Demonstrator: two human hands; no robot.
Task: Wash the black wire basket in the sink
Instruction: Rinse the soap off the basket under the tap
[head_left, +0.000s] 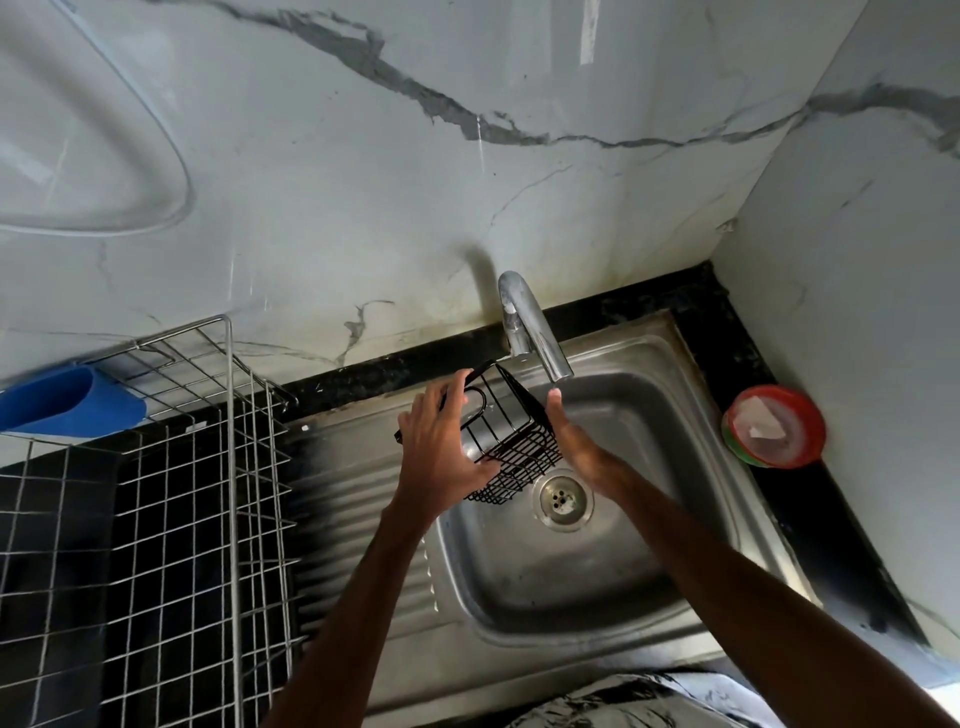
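Black wire fills your left hand (441, 447), which grips the basket (511, 441) by its left side. Your right hand (571, 441) lies flat, fingers straight, against the basket's right side. It hangs tilted above the sink (649, 415), its long axis pointing away from you; the tap (530, 332) ends just beyond, slightly right.

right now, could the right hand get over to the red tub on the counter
Probably yes. The right hand lies open against the black wire basket, which the left hand grips, so it is free to leave. Between it and the red tub there is only bare sink and counter.
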